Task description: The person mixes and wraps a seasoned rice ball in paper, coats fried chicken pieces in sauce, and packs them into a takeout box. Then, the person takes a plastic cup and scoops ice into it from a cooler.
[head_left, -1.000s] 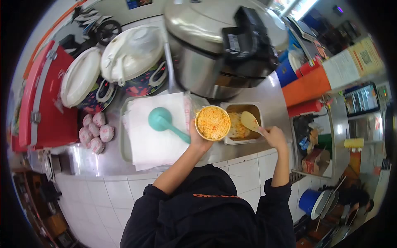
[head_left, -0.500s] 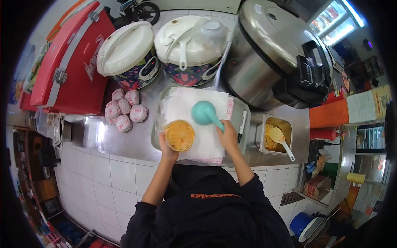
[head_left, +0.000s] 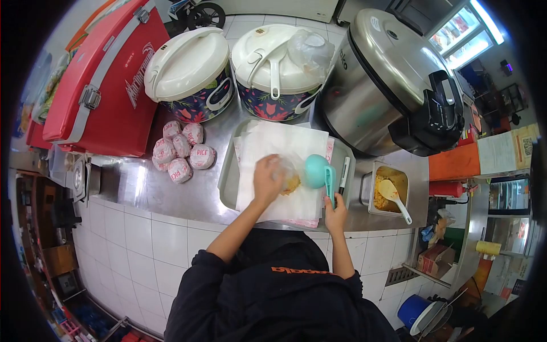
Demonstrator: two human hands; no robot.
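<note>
Over the stack of white paper sheets (head_left: 259,196), my left hand (head_left: 266,179) grips a clear plastic cup (head_left: 286,165) that is tipped over and partly blurred. Orange-yellow food (head_left: 292,184) shows at its lower edge; whether it lies on the paper or still inside the cup I cannot tell. My right hand (head_left: 336,214) is closed round the handle of a teal ladle (head_left: 316,171), its round bowl just right of the cup. Under the sheets lies a grey tray (head_left: 229,191). A black-and-white marker (head_left: 345,174) rests on the tray's right side.
Several paper-wrapped bundles marked RICE (head_left: 202,157) sit on the steel counter at left, near a red cool box (head_left: 105,85). Two flowered rice cookers (head_left: 191,105) and a big steel cooker (head_left: 370,85) stand behind. At right is a metal pan (head_left: 402,210) with yellow food and a spatula (head_left: 393,194).
My left hand has moved right and turned the cup of yellow food over onto the paper. My right hand has shifted right and nearer to me with the teal ladle.
</note>
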